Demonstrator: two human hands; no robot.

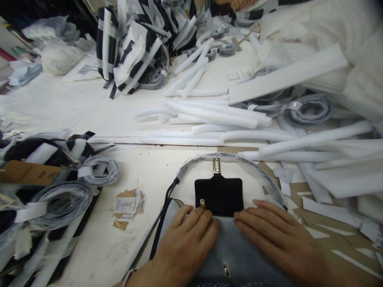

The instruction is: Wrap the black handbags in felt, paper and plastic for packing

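Head view — bag (224,243), tag (28,173), "39", perhaps "CANISSA"

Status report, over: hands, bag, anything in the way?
Left hand and right hand on bag. Flap open, strap arched beyond it. Foam strips farther off, card scraps at right; neither covers the bag.
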